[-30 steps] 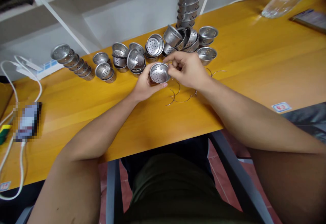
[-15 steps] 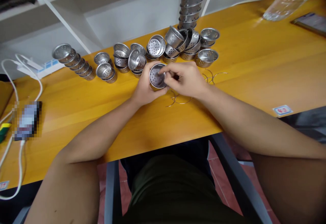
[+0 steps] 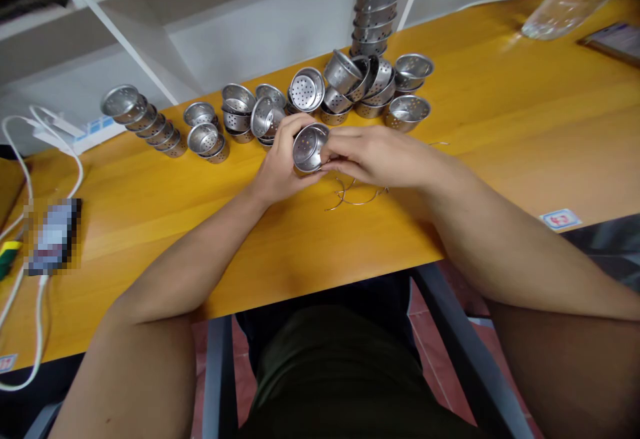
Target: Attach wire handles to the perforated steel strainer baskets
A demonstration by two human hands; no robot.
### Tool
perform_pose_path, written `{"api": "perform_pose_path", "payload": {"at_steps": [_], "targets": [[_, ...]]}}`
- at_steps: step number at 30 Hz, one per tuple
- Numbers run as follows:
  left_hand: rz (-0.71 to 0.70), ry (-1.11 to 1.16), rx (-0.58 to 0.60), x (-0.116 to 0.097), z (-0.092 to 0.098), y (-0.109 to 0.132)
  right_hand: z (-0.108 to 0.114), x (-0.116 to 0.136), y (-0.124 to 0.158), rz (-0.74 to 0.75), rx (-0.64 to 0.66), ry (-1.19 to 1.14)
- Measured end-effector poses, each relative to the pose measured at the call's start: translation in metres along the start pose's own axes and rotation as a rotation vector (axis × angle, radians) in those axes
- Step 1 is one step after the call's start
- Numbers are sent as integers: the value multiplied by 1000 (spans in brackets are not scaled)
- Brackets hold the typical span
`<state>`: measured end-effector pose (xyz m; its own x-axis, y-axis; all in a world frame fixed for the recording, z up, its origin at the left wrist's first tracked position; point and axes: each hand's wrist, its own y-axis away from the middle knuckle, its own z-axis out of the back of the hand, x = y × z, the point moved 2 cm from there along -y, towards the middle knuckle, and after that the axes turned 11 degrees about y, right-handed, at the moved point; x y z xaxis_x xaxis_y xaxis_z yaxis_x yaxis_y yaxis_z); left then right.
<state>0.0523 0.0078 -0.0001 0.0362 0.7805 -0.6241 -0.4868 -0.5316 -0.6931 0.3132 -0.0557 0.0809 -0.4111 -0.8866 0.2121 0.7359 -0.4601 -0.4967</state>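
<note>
My left hand [image 3: 278, 164] grips a small perforated metal cup [image 3: 308, 148] just above the yellow table [image 3: 150, 199], its mouth tilted toward me. My right hand [image 3: 376, 155] is closed at the cup's right rim, fingertips pinched against it; whether a wire sits between them is hidden. Several thin wire handles [image 3: 356, 194] lie on the table under and right of my hands. Behind them stand several more perforated cups [image 3: 306, 88] loose and nested.
A tall stack of cups [image 3: 375, 9] rises at the back, a toppled row of nested cups [image 3: 145, 123] lies left. A white power strip and cables [image 3: 55, 134] sit far left, a clear bottle [image 3: 565, 0] and a flat device [image 3: 613, 38] far right. White shelving backs the table.
The cup has tilted from mouth-up toward me. My right hand has flattened and shifted right along the rim, its forearm swinging lower over the wire handles.
</note>
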Motion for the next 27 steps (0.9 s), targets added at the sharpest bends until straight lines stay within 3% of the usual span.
{"api": "perform_pose_path", "payload": {"at_steps": [14,27], "targets": [[-69,-27,-43,-10,0,-5,-6,5,0,-37,-147,28],[5,-30,-44,-12,-1,-8,-8,2,0,-49,-132,16]]}}
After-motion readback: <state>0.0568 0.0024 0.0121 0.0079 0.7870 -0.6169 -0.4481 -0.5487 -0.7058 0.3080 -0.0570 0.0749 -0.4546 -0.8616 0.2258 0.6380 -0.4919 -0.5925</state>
